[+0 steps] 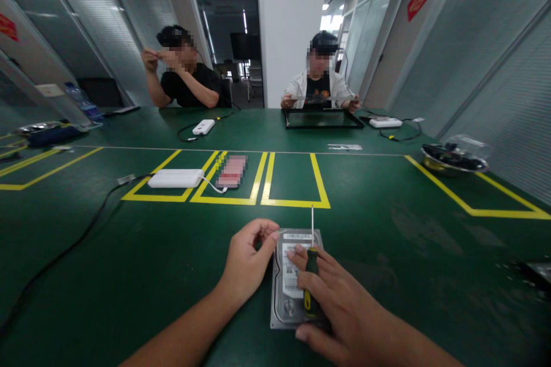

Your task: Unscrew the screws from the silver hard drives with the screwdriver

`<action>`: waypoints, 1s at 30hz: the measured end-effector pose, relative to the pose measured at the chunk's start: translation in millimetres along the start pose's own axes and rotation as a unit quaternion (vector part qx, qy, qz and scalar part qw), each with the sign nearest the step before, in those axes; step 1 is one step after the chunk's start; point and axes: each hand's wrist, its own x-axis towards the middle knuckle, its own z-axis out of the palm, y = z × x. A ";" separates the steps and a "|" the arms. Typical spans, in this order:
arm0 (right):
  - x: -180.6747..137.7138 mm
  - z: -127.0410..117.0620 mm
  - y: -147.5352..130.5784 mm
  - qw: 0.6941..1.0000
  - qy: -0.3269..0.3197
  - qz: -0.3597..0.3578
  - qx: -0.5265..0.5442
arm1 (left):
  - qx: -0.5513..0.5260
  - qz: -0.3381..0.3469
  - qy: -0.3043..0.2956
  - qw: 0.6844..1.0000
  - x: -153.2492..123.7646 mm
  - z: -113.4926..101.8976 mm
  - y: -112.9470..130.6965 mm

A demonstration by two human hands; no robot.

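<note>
A silver hard drive (279, 312) with a white label lies flat on the green table in front of me. My left hand (249, 261) is at its far left corner, fingers curled and thumb against the edge, closed on that corner. Over the drive's right side is my right hand (344, 301), wrapped round the dark green and yellow handle of a screwdriver (312, 264). The screwdriver's metal shaft points away from me, past the drive's far edge. Some right fingertips rest on the label. My right hand hides the drive's near right corner.
Beyond the drive, yellow tape (297, 204) marks the table (172, 264). A white power bank (175, 178) is joined to a pink phone (232, 172) and a black cable. A metal bowl (447, 167) stands at right. Two people sit across, one behind a black-framed panel (323, 119).
</note>
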 end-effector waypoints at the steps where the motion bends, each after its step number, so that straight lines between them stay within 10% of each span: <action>1: -0.2 0.4 -0.2 1.000 -0.002 0.004 0.000 | 0.008 0.002 0.001 1.000 0.3 -0.3 -0.2; 30: -10.8 5.2 -3.8 0.997 0.067 -0.026 -0.037 | 0.052 0.049 -0.026 0.997 12.7 -12.2 -2.7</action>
